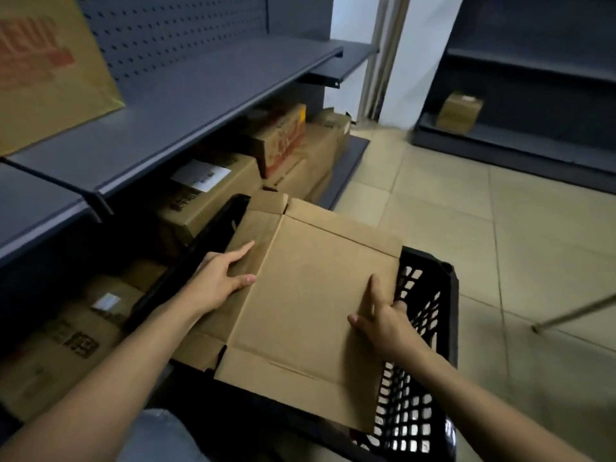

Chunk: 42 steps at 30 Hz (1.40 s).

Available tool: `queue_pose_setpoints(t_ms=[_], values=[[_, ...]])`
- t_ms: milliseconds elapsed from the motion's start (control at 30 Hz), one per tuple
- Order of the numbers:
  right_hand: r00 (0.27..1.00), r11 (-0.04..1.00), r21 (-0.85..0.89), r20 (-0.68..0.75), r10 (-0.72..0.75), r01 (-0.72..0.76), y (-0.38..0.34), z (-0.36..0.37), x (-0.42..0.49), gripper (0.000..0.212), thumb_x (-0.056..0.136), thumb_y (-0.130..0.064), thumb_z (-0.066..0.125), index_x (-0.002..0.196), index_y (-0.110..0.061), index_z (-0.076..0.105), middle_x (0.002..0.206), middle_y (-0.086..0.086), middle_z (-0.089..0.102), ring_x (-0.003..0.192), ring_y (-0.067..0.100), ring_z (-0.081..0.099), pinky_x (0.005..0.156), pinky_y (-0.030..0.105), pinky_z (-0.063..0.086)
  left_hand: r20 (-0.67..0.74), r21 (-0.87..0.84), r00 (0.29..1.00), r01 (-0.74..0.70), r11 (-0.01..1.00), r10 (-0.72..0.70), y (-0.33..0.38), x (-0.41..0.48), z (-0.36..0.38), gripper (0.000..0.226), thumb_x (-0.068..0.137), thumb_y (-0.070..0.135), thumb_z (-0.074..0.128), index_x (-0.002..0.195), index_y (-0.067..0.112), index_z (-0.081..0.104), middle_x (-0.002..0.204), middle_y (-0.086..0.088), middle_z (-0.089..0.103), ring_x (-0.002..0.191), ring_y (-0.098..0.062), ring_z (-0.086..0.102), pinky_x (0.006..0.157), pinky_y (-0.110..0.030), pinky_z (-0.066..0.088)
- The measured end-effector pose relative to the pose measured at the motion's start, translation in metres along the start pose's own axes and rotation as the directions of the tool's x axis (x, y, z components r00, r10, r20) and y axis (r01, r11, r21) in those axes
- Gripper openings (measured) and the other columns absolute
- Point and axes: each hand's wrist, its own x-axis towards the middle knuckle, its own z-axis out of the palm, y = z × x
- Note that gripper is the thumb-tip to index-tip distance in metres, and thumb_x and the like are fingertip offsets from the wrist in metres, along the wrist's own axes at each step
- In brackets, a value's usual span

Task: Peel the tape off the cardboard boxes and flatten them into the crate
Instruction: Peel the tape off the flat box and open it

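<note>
Tiled floor (466, 228) and dark shelving (200, 85) stacked with boxes (213, 198) surround a black crate (430, 328). Flattened cardboard (310, 295) lies across it; left hand (216, 281) presses flat, fingers spread; right hand (383, 321) curls over its right edge.

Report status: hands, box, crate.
Left hand flat on flattened box. Right hand gripping its right edge. Box lying across black crate. Nothing blocking.

I can see two hands, a left hand (216, 281) and a right hand (383, 320), one flat cardboard box (310, 295), one black crate (423, 345), and one small box (460, 112) far off alone.
</note>
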Motion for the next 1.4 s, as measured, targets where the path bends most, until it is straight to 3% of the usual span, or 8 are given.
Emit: queue_pose_setpoints(t_ms=[167, 367, 667, 833, 1033, 1167, 1300, 1400], values=[[0.999, 0.999, -0.021, 0.010, 0.034, -0.034, 0.003, 0.016, 0.015, 0.092, 0.100, -0.042, 0.055, 0.155, -0.036, -0.018, 0.148, 0.032, 0.017, 0.122, 0.046, 0.053, 0.110, 0.043, 0.037, 0.090, 0.041, 0.996, 0.017, 0.999, -0.020, -0.021, 0.026, 0.007, 0.070, 0.089, 0.038, 0.071, 0.145, 0.056, 0.033, 0.150, -0.009, 0.036, 0.139, -0.032, 0.036, 0.118, -0.052, 0.028], [0.977, 0.988, -0.010, 0.150, 0.153, -0.153, 0.027, 0.052, 0.027, 0.090, 0.100, -0.040, 0.056, 0.158, -0.032, -0.013, 0.149, 0.032, 0.024, 0.126, 0.044, 0.050, 0.111, 0.043, 0.037, 0.240, 0.093, 0.966, 0.075, 0.993, -0.095, -0.049, 0.043, 0.039, 0.070, 0.090, 0.036, 0.070, 0.148, 0.049, 0.032, 0.158, -0.011, 0.032, 0.144, -0.032, 0.031, 0.118, -0.050, 0.027], [0.938, 0.963, 0.009, 0.231, 0.260, -0.269, 0.042, 0.087, 0.064, 0.083, 0.100, -0.032, 0.058, 0.158, -0.039, -0.001, 0.152, 0.031, 0.022, 0.131, 0.046, 0.045, 0.112, 0.039, 0.036, 0.396, 0.320, 0.881, 0.132, 0.938, -0.259, -0.075, 0.076, 0.068, 0.084, 0.093, 0.040, 0.066, 0.155, 0.048, 0.010, 0.162, -0.020, 0.020, 0.148, -0.037, 0.021, 0.119, -0.050, 0.024], [0.914, 0.940, 0.049, 0.257, 0.315, -0.338, 0.047, 0.105, 0.081, 0.085, 0.099, -0.022, 0.061, 0.156, -0.045, 0.003, 0.153, 0.027, 0.016, 0.133, 0.048, 0.042, 0.116, 0.045, 0.034, 0.430, 0.458, 0.833, 0.130, 0.879, -0.347, -0.075, 0.090, 0.081, 0.087, 0.095, 0.038, 0.063, 0.155, 0.049, 0.001, 0.160, -0.025, 0.015, 0.147, -0.041, 0.021, 0.118, -0.051, 0.026], [0.897, 0.927, 0.012, 0.258, 0.360, -0.376, 0.055, 0.123, 0.094, 0.085, 0.100, -0.014, 0.056, 0.156, -0.048, 0.000, 0.157, 0.030, 0.008, 0.137, 0.049, 0.038, 0.116, 0.045, 0.034, 0.463, 0.560, 0.783, 0.105, 0.822, -0.416, -0.073, 0.101, 0.101, 0.089, 0.100, 0.034, 0.057, 0.152, 0.049, -0.013, 0.159, -0.033, -0.004, 0.147, -0.047, 0.016, 0.119, -0.053, 0.023], [0.911, 0.937, -0.129, 0.222, 0.347, -0.325, 0.059, 0.134, 0.098, 0.081, 0.104, -0.021, 0.048, 0.156, -0.041, -0.012, 0.155, 0.037, 0.012, 0.132, 0.043, 0.048, 0.111, 0.044, 0.041, 0.460, 0.617, 0.769, 0.082, 0.783, -0.443, -0.078, 0.106, 0.117, 0.090, 0.101, 0.033, 0.056, 0.151, 0.051, -0.017, 0.161, -0.029, -0.002, 0.146, -0.045, 0.022, 0.116, -0.052, 0.029], [0.975, 0.850, -0.501, 0.053, 0.216, -0.161, 0.048, 0.131, 0.103, 0.066, 0.104, -0.017, 0.040, 0.159, -0.023, 0.004, 0.161, 0.021, 0.005, 0.143, 0.040, 0.024, 0.108, 0.045, 0.039, 0.322, 0.784, 0.868, -0.021, 0.620, -0.377, -0.077, 0.106, 0.133, 0.093, 0.095, 0.036, 0.063, 0.157, 0.042, -0.006, 0.158, -0.021, 0.013, 0.140, -0.040, 0.028, 0.104, -0.050, 0.042], [0.976, 0.821, -0.568, 0.207, 0.071, 0.061, 0.036, 0.139, 0.103, 0.080, 0.099, -0.012, 0.049, 0.159, -0.015, -0.004, 0.162, 0.025, -0.006, 0.147, 0.048, 0.009, 0.120, 0.050, 0.023, 0.406, 0.786, 0.894, -0.236, 0.571, -0.189, -0.075, 0.110, 0.142, 0.095, 0.089, 0.017, 0.071, 0.159, 0.028, 0.008, 0.155, -0.017, 0.018, 0.138, -0.038, 0.029, 0.100, -0.045, 0.047]])
